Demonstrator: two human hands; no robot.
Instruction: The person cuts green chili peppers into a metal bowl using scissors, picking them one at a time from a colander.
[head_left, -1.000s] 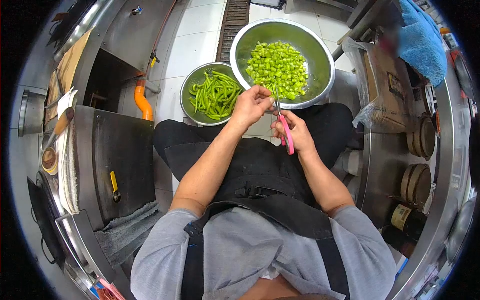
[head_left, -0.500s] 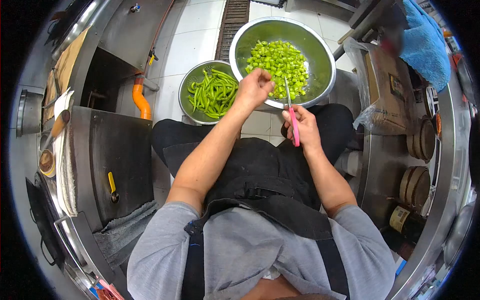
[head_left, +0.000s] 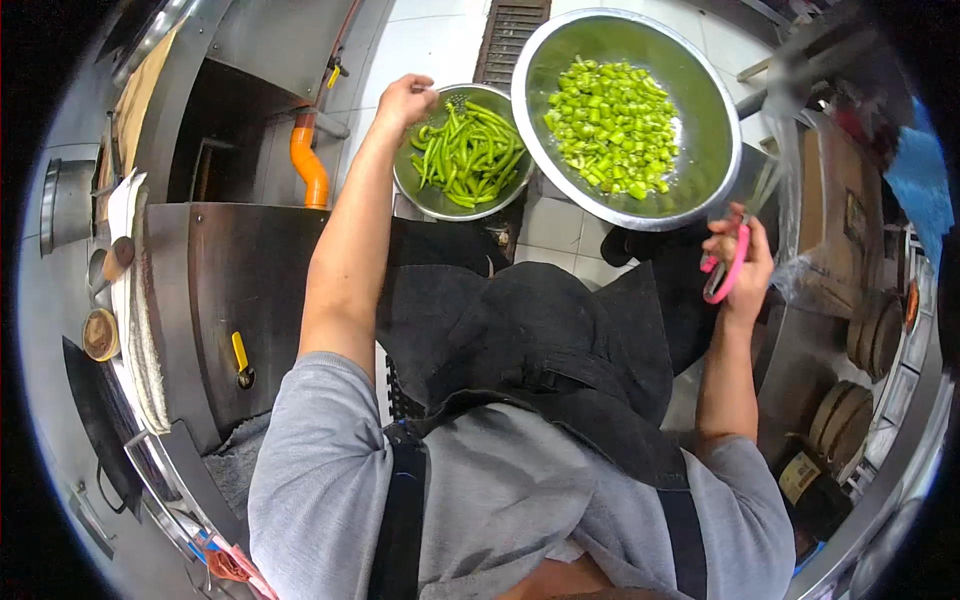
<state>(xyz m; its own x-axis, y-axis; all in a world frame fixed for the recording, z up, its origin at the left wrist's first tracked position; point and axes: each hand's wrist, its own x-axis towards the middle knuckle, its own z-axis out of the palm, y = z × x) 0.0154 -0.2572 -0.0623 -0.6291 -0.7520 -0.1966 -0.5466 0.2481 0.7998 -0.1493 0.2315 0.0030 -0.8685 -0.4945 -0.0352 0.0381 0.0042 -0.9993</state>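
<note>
Left hand (head_left: 408, 100) is at the far-left rim of the perforated colander (head_left: 428, 197). Whole green peppers (head_left: 470, 150) are inside, to the hand's right and back toward the person. Left hand is clearly the nearer one. Long axes mixed: many peppers slant, some cross, no single lay direction. Fingers partly curled, nothing visible in them; can't tell whether they grip anything or touch the rim.

Right hand (head_left: 745, 262) grasps scissors (head_left: 741, 250) by the pink handles, just beyond the near-right rim of the big bowl (head_left: 527, 115), blades pointing away from the person. Blades blurred, so can't call their gap.

Materials: peppers slim, tapered, some bowed, smooth and slightly glossy. Cut pepper pieces (head_left: 612, 125) in the big bowl: short chunky segments, lighter green, loosely heaped. Both vessels round metal; big bowl wide with a smooth rolled rim, colander smaller with holes high on the wall. Dark cloth apron (head_left: 530, 330) across the lap, pale glossy tiles (head_left: 550, 225) below.
</note>
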